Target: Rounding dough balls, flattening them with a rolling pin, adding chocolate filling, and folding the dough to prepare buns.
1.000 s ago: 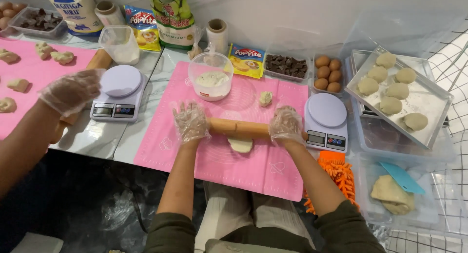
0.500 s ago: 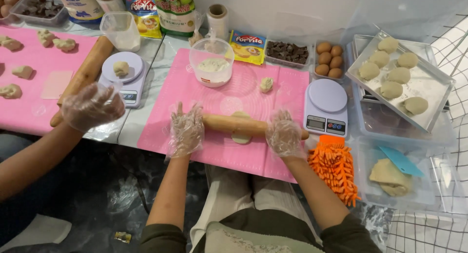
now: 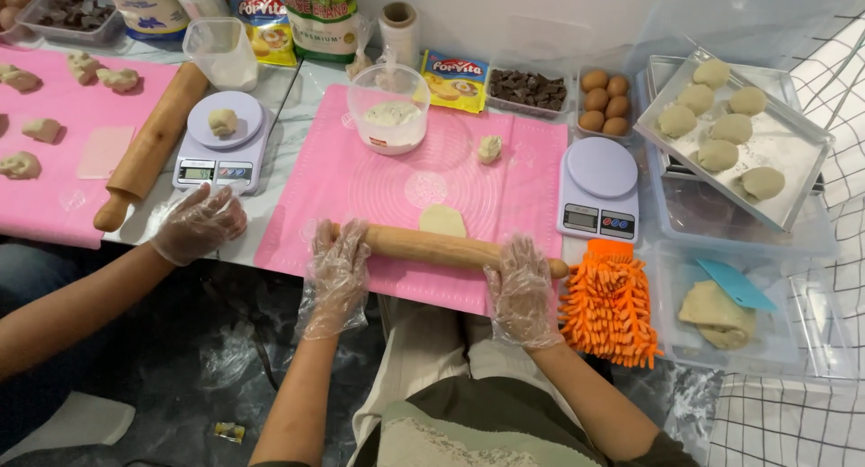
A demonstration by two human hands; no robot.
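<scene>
Here a pink mat [image 3: 396, 183] covers the tabletop [image 3: 288, 98] before the person, with a second pink mat [image 3: 54, 143] at far left. A tray [image 3: 784, 152] of dough balls sits at right above clear tubs. The wooden rolling pin [image 3: 432, 247] lies across the near edge of the mat, a flat piece of dough [image 3: 442, 219] just beyond its middle. The left hand [image 3: 338, 255], gloved, lies spread over the pin's left end; the right hand [image 3: 521, 282], also gloved, lies flat with fingers spread over the right end. Two kitchen scales [image 3: 599, 188] flank the mat. A co-worker's gloved hand [image 3: 198, 222] hovers loosely curled near the left scale [image 3: 221, 143].
</scene>
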